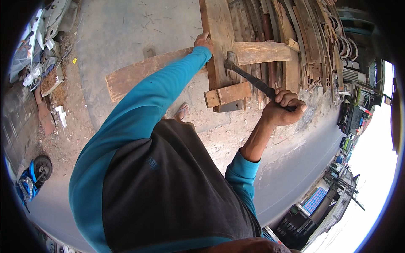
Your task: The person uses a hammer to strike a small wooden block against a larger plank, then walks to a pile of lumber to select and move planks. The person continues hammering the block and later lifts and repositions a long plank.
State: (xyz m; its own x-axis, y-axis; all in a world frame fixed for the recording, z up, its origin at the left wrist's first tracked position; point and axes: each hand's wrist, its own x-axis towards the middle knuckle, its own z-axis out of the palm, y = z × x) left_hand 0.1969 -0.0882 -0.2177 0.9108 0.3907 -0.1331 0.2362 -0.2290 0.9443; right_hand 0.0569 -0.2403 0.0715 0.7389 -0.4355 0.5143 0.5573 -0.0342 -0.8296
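Your R hand (283, 109) is grasping the hammer (257, 82), fingers clenched round the handle's end. Your L hand (203, 42) is touching the beam (221, 46) at its left edge; can't tell if those fingers are gripping or just steadying. The hammer head is hanging over the beam, right of your L fingers, contact unclear. A short block (228, 94) is lying across the beam, nearer you than your L fingers. You're prob. knocking or prying; next move's calling for L fingers kept clear & beam held firm.
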